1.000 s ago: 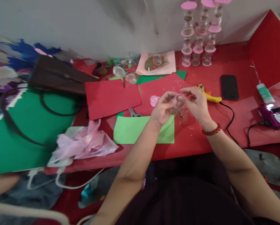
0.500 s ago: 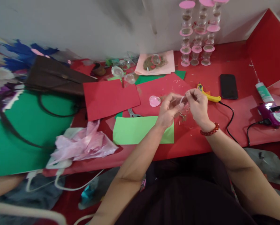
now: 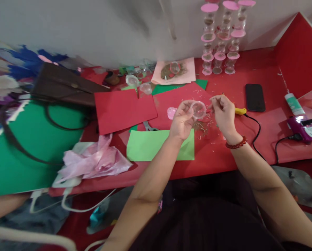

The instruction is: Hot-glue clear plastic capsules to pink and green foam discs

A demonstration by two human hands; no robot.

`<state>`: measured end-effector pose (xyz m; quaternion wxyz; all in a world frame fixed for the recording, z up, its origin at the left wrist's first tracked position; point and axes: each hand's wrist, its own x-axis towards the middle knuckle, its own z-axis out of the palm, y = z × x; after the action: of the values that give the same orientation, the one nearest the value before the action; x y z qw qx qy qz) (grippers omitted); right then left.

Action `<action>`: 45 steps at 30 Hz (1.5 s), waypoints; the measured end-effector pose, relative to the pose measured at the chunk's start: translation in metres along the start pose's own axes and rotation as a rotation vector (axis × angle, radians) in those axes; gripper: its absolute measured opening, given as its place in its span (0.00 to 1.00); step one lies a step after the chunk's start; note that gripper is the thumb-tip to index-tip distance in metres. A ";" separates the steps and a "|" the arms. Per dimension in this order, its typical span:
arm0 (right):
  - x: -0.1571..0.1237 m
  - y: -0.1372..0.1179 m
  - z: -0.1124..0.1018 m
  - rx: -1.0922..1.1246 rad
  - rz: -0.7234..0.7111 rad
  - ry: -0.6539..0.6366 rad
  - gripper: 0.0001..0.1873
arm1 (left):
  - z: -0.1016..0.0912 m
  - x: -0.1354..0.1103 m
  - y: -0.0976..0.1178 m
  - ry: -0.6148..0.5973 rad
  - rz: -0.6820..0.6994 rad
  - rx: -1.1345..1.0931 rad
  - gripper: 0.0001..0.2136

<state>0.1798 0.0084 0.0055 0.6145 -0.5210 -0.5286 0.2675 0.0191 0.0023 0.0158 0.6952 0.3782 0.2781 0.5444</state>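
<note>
My left hand (image 3: 182,119) is closed round a small clear plastic cup (image 3: 198,109), held tilted above the red table (image 3: 252,132). My right hand (image 3: 223,112) hovers just right of the cup with its fingertips pinched together; what they hold, if anything, is too small to name. A red bead bracelet (image 3: 236,143) sits on the right wrist. Brown shreds (image 3: 203,127) lie scattered on the table under the hands. A pink disc (image 3: 170,112) rests just left of my left hand.
Red (image 3: 124,108) and light green (image 3: 150,145) paper sheets lie left of the hands, scissors (image 3: 148,127) between them. A yellow glue gun (image 3: 240,111), black phone (image 3: 254,97), glue tube (image 3: 294,103) and purple device (image 3: 305,128) sit at the right. Stacked cup towers (image 3: 220,38) stand behind. Pink tissue (image 3: 93,161) and a brown bag (image 3: 64,85) are left.
My hands have drawn apart. The left hand now holds the clear cup alone and has tipped it, while the right hand has pulled a little to the right with pinched fingers.
</note>
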 end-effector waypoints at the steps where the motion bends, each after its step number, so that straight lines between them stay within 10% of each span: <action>1: -0.001 -0.003 0.000 -0.001 -0.001 -0.028 0.12 | 0.000 0.000 0.001 0.004 -0.003 0.005 0.12; 10: -0.011 -0.014 0.003 -0.130 -0.222 -0.046 0.10 | 0.002 -0.004 0.004 -0.053 -0.162 0.089 0.14; 34: -0.005 -0.003 0.004 0.010 0.017 0.037 0.14 | 0.009 -0.010 -0.009 -0.062 -0.022 0.116 0.18; 45: -0.011 -0.015 0.002 -0.110 -0.283 -0.068 0.09 | -0.002 -0.003 -0.007 -0.026 -0.032 0.105 0.17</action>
<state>0.1716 -0.0057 0.0149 0.5982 -0.4650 -0.6311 0.1662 0.0206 -0.0012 0.0094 0.6865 0.4167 0.3032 0.5130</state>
